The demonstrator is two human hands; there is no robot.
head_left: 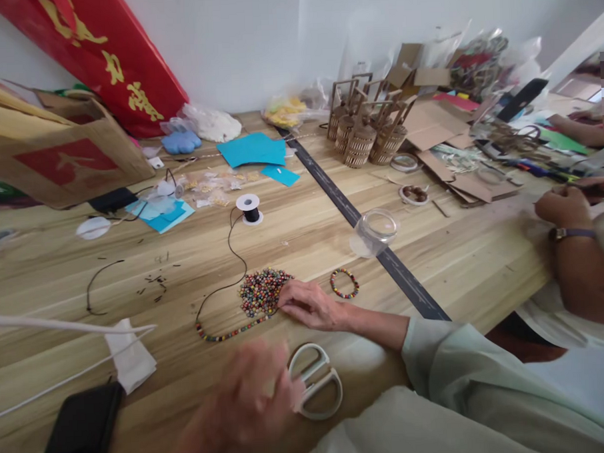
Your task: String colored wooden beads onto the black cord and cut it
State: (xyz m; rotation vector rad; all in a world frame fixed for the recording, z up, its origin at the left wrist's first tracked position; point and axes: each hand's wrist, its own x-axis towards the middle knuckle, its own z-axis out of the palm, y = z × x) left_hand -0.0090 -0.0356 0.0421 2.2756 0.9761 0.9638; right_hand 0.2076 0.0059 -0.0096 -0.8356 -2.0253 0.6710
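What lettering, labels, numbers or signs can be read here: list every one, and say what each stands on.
"力": the middle gold character on the red panel; those above and below it I cannot read surely.
No readable words: the cardboard carton bears a red patch with a pale emblem.
Too small to read: the pale marks along the black strip.

Motion blurs the left hand [252, 389], which covers part of the scissors [316, 386]. Anything the right hand [310, 305] may pinch is too small to tell. The black phone [80, 426] runs off the bottom edge, the red bag [139, 50] off the top.
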